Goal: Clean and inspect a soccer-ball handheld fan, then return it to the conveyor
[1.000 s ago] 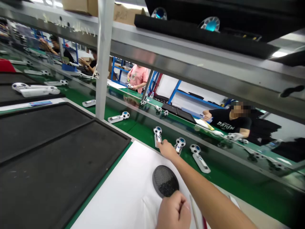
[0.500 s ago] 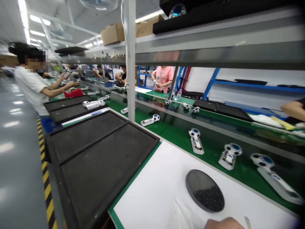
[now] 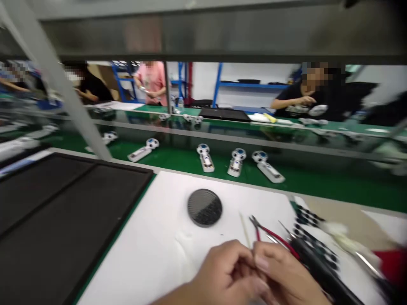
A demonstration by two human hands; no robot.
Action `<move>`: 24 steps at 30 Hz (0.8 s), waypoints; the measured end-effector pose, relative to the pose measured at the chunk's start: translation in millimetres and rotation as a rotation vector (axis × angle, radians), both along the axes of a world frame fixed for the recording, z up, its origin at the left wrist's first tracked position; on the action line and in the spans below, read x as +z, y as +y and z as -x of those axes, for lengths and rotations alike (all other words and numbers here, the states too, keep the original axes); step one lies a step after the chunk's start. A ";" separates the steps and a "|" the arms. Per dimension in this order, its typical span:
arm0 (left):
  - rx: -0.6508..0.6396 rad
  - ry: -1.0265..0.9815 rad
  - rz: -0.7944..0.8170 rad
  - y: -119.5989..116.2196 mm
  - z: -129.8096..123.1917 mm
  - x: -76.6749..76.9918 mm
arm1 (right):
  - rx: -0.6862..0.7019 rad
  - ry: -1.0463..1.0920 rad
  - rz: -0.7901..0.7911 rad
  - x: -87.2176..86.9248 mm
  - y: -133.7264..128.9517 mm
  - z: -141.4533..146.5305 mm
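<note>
My left hand and my right hand meet low in the head view, over a white sheet. Their fingers are closed and pinched together at the tips. Whatever sits between them is hidden or too small to name. Just beyond the fingertips lie a thin pale strip and pliers with red handles. A black tool like an electric screwdriver rests to the right of my right hand. Farther forward is a round black dish with small dark pieces in it.
Several white devices with football-patterned heads, one of them here, lie along the green belt. A black tray is at left. Sheets with black dots lie at right. A slanting post and co-workers stand beyond.
My view has swung right and down. Both hands now show with fingers together, where only part of one hand showed before. The pliers and black tool have come into view.
</note>
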State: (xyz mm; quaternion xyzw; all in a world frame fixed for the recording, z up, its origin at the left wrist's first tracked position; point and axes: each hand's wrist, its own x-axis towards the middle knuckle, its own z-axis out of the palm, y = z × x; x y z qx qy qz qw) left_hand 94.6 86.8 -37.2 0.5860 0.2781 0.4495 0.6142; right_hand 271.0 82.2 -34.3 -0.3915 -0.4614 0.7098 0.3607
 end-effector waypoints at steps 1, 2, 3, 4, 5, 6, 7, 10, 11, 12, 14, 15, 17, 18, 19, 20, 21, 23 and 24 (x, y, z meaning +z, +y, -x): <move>-0.038 0.006 -0.035 0.2 3.3 2.3 | 0.010 -0.002 -0.050 5.4 -0.7 1.0; -0.066 0.007 -0.057 0.4 6.3 4.4 | 0.011 -0.026 -0.092 8.8 -0.3 3.7; -0.083 0.011 -0.075 0.1 8.7 6.1 | 0.000 -0.060 -0.128 10.6 0.4 7.2; -0.092 0.019 -0.080 -0.7 10.5 7.6 | -0.013 -0.097 -0.157 11.6 0.8 10.8; -0.094 0.028 -0.074 -1.9 11.7 8.6 | -0.022 -0.132 -0.183 12.1 0.7 14.1; -0.086 0.041 -0.059 -3.5 12.3 9.1 | -0.030 -0.170 -0.220 12.6 0.0 16.7; -0.075 0.056 -0.031 -5.0 12.5 9.0 | -0.038 -0.212 -0.269 13.0 -1.2 18.7; -0.098 0.057 0.144 -7.7 12.0 6.9 | -0.078 -0.357 -0.439 13.7 -5.3 22.2; -0.137 0.024 0.234 -7.6 11.9 6.1 | -0.098 -0.386 -0.468 13.4 -6.4 22.8; -0.183 -0.016 0.324 -7.0 12.0 5.6 | -0.116 -0.393 -0.476 12.9 -7.2 23.4; -0.258 -0.106 0.470 -4.9 12.4 5.3 | -0.147 -0.368 -0.447 11.7 -8.1 24.5; -0.280 -0.142 0.515 -3.6 12.7 5.5 | -0.164 -0.344 -0.421 11.2 -8.4 24.9; -0.309 -0.186 0.557 -1.6 13.4 6.2 | -0.193 -0.275 -0.360 10.6 -8.5 25.8; -0.327 -0.205 0.578 -1.0 13.7 6.6 | -0.201 -0.231 -0.325 10.5 -8.5 26.2; -0.340 -0.219 0.598 -0.7 13.9 6.8 | -0.205 -0.186 -0.290 10.4 -8.5 26.5; -0.345 -0.223 0.614 -0.6 14.0 7.0 | -0.207 -0.145 -0.261 10.3 -8.3 26.8; -0.347 -0.227 0.625 -0.7 14.1 7.1 | -0.208 -0.113 -0.237 10.1 -8.1 27.1; -0.334 -0.228 0.642 -1.2 14.0 7.4 | -0.208 -0.084 -0.212 9.5 -7.7 27.2; -0.326 -0.229 0.647 -1.5 13.9 7.6 | -0.208 -0.079 -0.206 9.0 -7.5 27.1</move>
